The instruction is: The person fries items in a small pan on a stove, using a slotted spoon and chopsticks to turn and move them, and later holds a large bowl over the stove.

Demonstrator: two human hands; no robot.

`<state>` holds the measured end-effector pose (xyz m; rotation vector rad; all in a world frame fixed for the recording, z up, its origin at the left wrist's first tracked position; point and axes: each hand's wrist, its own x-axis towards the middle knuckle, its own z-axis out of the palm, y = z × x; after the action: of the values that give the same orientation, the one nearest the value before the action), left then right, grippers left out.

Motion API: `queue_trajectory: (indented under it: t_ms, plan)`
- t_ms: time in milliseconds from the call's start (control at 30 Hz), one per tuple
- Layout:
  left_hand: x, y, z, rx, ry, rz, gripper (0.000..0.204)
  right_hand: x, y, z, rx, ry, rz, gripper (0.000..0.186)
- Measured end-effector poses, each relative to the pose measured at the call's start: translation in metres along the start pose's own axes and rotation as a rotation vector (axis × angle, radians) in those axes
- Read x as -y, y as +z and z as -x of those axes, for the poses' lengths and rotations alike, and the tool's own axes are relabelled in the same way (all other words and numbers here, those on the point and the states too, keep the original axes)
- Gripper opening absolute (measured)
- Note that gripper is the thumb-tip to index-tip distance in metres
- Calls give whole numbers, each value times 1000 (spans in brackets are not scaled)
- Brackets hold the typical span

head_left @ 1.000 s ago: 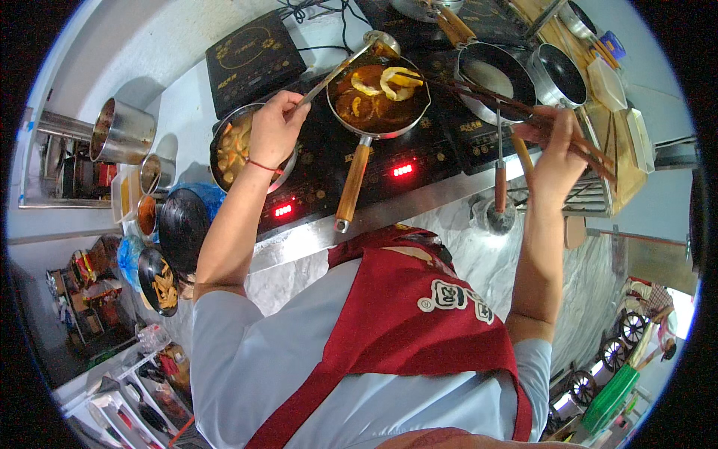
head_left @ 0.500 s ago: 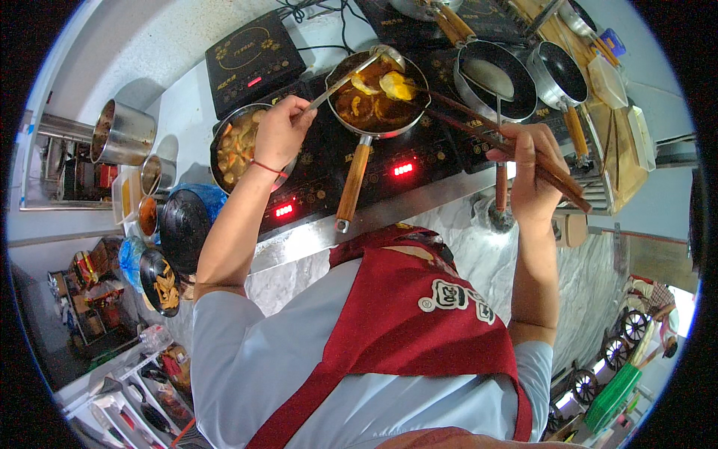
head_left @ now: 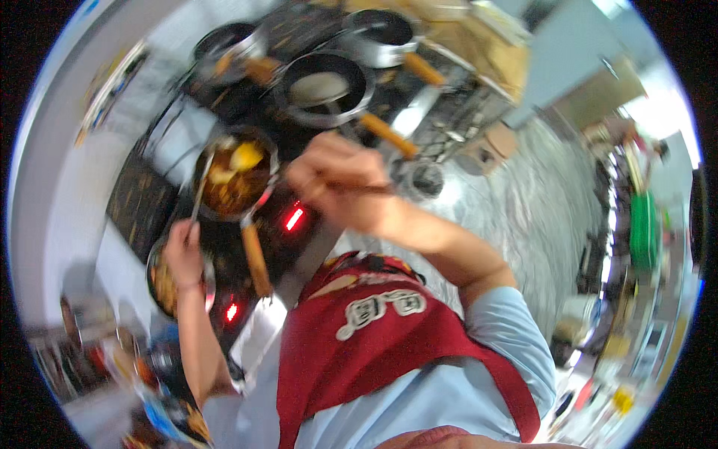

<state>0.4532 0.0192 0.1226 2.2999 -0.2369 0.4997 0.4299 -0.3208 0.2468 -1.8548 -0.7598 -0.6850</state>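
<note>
Our view has swung round since the earlier frame, shifting the pans leftward. Nearest, our right hand (head_left: 338, 179) is curled, too blurred to tell what it grasps. Our left hand (head_left: 184, 251) grips a ladle (head_left: 200, 185) reaching over the wooden-handled pan (head_left: 254, 258), where yellow food (head_left: 245, 156) lies in brown sauce (head_left: 232, 196). Beyond sits a dark pan (head_left: 362, 96) holding a strainer (head_left: 318, 88).

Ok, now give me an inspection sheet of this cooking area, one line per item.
Surface: dark cooktops, two red displays lit.
Job's things: wooden-handled pan of brown sauce with a yellow piece; ladle reaching into it.
Clutter: other pans farther back.
Hands: left hand grips the ladle; right hand curled, its hold too blurred to tell.
Cables: dark cables behind the cooktops, blurred.
Surroundings: marbled floor; green container off to the right.
</note>
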Motion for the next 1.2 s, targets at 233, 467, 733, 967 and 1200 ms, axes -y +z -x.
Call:
queue_trajectory:
  t_ms: [233,467,733,967,1200]
  plan:
    - [14,3,-11,223,-198,-162,20,13,-10,19,-42,27,94,6]
    - [14,3,-15,272,-235,-292,21,16,-18,34,-203,0,63,10]
    - [13,-13,-7,357,-205,-273,20,0,13,62,-137,-132,191,19]
    - [-13,-14,-7,211,-76,-420,32,-29,46,91,211,-103,364,37]
    - [-38,-37,2,112,-92,-352,25,-60,81,80,330,-178,467,28]
